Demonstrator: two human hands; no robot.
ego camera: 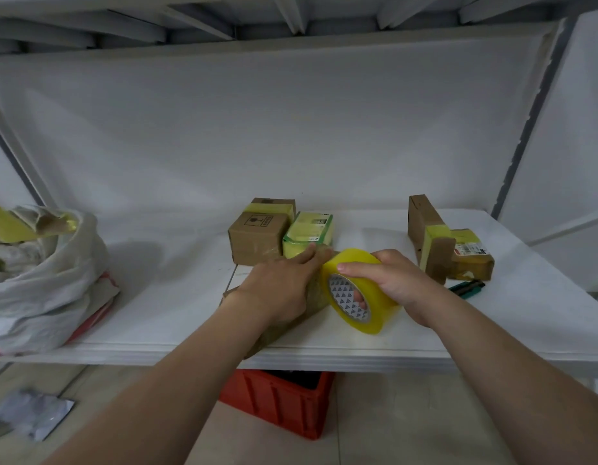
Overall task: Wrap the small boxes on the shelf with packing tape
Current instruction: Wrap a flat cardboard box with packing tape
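Note:
My left hand (280,290) lies flat with straight fingers on a long brown cardboard box (316,302) at the front of the white shelf (176,297), hiding most of it. My right hand (391,276) grips a yellow roll of packing tape (354,293) held upright against the box's right side, fingers through its core. Behind stand a taped brown box (255,234) and a green-yellow packet (307,233). To the right lie a tall narrow taped box (426,234) and a flat taped box (472,255).
A white plastic bag (42,276) stuffed with paper and tape scraps fills the shelf's left end. A green-black tool (466,287) lies by the right boxes. A red crate (280,401) sits on the floor under the shelf. An upper shelf hangs overhead.

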